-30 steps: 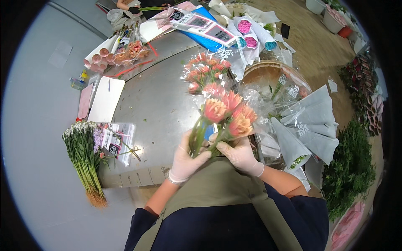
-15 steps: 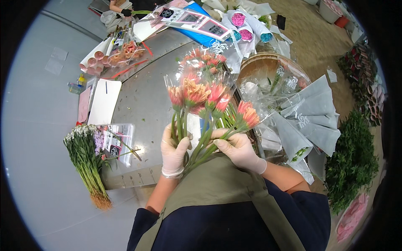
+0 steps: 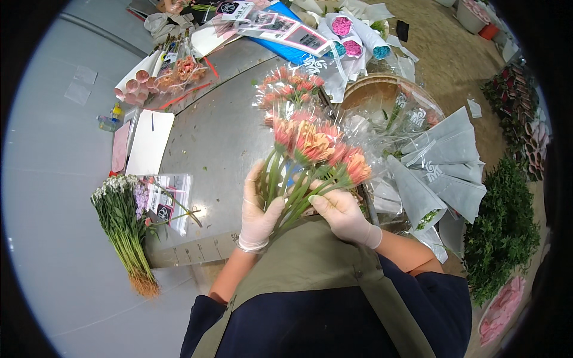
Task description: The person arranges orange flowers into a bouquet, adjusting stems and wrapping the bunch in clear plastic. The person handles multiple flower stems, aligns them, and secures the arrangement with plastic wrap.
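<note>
In front of my apron I hold several coral and peach gerbera-like flowers (image 3: 314,143) with thick green stems, their heads gathered close together. My left hand (image 3: 258,209), in a pale glove, is wrapped round the stems on the left side. With thumb and fingers, my gloved right hand (image 3: 341,215) pinches stems on the right of the same bunch. Clear plastic sleeves cover some of the heads. Just beyond lie more coral flowers (image 3: 289,86) in clear wrap on the metal table (image 3: 209,131). The lower stem ends are hidden by my hands and apron.
At the left table edge lies a bunch of white flowers with roots (image 3: 125,232), beside packets (image 3: 176,194). Grey-wrapped bouquets (image 3: 430,173) and a round brown tub (image 3: 370,92) stand to the right. Wrapped pink and blue bunches (image 3: 352,46) lie at the back.
My left hand has moved right and slightly up, bringing its flowers against those in my right hand. The heads now sit in a tighter cluster. My right hand has barely moved.
</note>
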`<state>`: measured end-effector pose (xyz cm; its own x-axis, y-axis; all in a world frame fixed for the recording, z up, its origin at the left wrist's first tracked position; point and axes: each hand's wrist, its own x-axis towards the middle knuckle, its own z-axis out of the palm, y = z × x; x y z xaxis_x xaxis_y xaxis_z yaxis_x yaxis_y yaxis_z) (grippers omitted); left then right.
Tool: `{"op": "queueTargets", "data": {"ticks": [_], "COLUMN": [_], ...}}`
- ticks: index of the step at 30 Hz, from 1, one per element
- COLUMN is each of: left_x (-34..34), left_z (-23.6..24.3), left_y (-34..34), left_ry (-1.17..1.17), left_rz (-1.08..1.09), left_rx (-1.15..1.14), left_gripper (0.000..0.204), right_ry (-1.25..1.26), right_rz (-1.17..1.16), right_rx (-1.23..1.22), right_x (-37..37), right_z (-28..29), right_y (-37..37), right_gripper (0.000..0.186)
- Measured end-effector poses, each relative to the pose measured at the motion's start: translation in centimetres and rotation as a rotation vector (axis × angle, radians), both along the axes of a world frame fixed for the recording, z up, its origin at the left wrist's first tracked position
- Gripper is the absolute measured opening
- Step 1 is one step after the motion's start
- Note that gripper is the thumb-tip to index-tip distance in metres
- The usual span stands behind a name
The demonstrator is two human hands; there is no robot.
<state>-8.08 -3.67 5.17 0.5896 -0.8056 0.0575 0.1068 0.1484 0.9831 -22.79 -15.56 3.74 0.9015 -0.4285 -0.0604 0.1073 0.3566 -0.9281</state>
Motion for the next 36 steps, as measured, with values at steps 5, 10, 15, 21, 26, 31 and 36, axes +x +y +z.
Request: {"op": "queueTargets", "data": {"ticks": [5, 10, 15, 21, 26, 31, 36], "left_x": [0.2, 0.9, 0.6, 0.4, 1.5, 6.8, 9.6], "left_z": [-0.2, 0.0, 0.0, 0.6, -2.6, -1.3, -1.0], "left_y": [-0.3, 0.0, -0.1, -0.4, -2.1, -2.9, -1.8], "left_ry": [-0.066, -0.077, -0.05, -0.525, -0.494, 0.209, 0.55], "left_rz": [0.23, 0.279, 0.212, -0.232, -0.165, -0.509, -0.74], "left_rx": [-0.006, -0.011, -0.038, 0.283, 0.369, 0.422, 0.495], "left_gripper": [0.058, 0.057, 0.058, 0.099, 0.076, 0.051, 0.055], "right_ry": [-0.037, -0.067, -0.105, 0.246, 0.117, 0.128, 0.111], "right_rz": [0.054, 0.09, 0.082, -0.102, -0.407, -0.276, -0.276], "right_rx": [0.043, 0.047, -0.005, -0.814, -1.311, -1.291, -1.62], "right_x": [-0.1, -0.2, -0.2, 1.0, 2.9, 2.4, 1.0], "right_z": [1.4, 0.9, 0.4, 1.9, 2.0, 3.7, 4.8], "right_y": [-0.4, -0.4, -0.3, -1.1, -2.2, -2.9, -4.5], "right_gripper": [0.031, 0.032, 0.032, 0.018, 0.022, 0.029, 0.054]}}
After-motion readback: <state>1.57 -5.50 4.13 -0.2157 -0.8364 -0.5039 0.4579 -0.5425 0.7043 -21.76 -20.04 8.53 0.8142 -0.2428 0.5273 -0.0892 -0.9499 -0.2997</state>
